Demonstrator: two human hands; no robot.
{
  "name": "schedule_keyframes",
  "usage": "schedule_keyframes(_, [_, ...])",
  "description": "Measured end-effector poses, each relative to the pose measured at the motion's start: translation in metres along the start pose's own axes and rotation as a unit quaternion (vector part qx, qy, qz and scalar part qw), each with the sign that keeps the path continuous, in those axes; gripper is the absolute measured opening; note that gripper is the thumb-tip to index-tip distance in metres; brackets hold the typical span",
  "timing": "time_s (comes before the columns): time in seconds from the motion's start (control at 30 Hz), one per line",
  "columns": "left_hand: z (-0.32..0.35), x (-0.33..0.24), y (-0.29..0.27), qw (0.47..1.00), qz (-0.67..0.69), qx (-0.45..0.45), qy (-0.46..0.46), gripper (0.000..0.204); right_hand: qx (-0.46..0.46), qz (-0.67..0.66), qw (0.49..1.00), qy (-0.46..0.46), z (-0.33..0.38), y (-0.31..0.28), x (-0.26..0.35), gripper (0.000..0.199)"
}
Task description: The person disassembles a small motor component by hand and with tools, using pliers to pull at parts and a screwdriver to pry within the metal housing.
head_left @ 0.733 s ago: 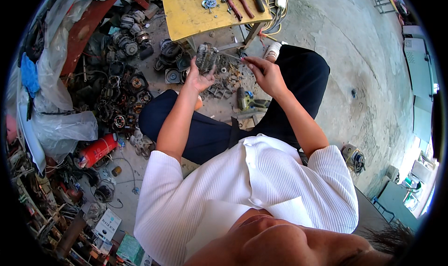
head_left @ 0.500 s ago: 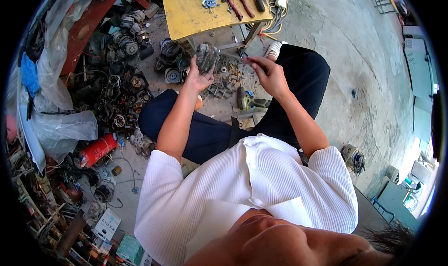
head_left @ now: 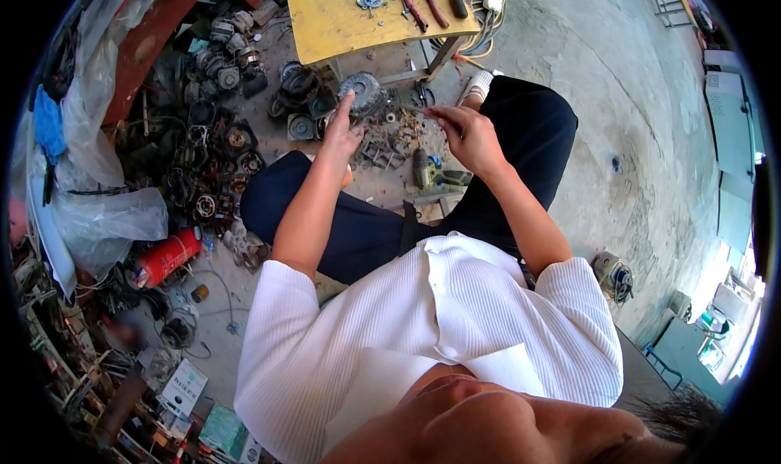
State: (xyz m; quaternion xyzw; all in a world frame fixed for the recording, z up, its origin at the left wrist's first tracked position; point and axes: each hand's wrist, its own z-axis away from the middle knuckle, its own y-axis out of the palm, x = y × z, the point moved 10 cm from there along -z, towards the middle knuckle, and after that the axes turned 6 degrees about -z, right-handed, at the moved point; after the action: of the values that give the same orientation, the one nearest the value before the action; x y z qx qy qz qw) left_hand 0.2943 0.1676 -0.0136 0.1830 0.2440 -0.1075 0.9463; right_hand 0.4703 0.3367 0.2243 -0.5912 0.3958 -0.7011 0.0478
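In my left hand (head_left: 338, 135) is a dusty grey electric motor part (head_left: 364, 95), round and ribbed. The thumb lies along its near edge, and its round face is turned up towards me. My right hand (head_left: 470, 136) is closed in a pinch on a thin rod-like tool (head_left: 413, 108), whose far end points at the motor part. Whether the tip touches it I cannot make out. Below the hands, a green and black power drill (head_left: 435, 174) lies on the floor among loose metal parts (head_left: 382, 153).
Beyond my hands stands a yellow stool (head_left: 342, 25) with red-handled pliers (head_left: 427, 4), a black-handled screwdriver (head_left: 457, 2) and small parts. Old motors (head_left: 228, 74) crowd the left floor, near a red fire extinguisher (head_left: 168, 257). Another motor (head_left: 612, 275) sits at the right.
The motor part has been tilted, so its round face shows now rather than its ribbed side. My right hand has drawn slightly down, and the tool's angle has shifted.
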Motion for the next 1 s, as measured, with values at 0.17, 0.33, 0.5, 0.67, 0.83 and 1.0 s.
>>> schedule_keyframes(0.17, [0.0,-0.002,0.003,1.0,0.0,-0.014,0.016,0.082,-0.045,-0.023,0.999,0.004,0.0,-0.001,0.001,0.023])
schedule_keyframes(0.33, [0.0,-0.005,0.003,0.999,0.022,-0.018,0.019,0.084,-0.009,0.0,1.0,0.001,0.0,0.005,-0.004,0.022])
schedule_keyframes(0.5, [0.011,-0.011,0.016,0.998,0.01,0.033,0.044,0.09,-0.035,-0.037,0.998,-0.025,0.002,0.008,-0.004,0.022])
schedule_keyframes(0.67, [0.009,-0.004,0.013,0.999,0.014,0.023,0.02,0.092,-0.066,0.0,0.998,-0.003,0.002,0.003,-0.009,0.025])
schedule_keyframes(0.83, [0.002,-0.003,0.014,0.997,-0.059,0.032,0.035,0.085,0.062,0.048,0.997,0.021,0.01,0.047,-0.042,0.027])
schedule_keyframes(1.0, [0.004,-0.016,0.0,0.969,-0.21,-0.05,0.124,0.079,-0.095,0.023,0.992,0.083,-0.015,0.035,-0.08,0.024])
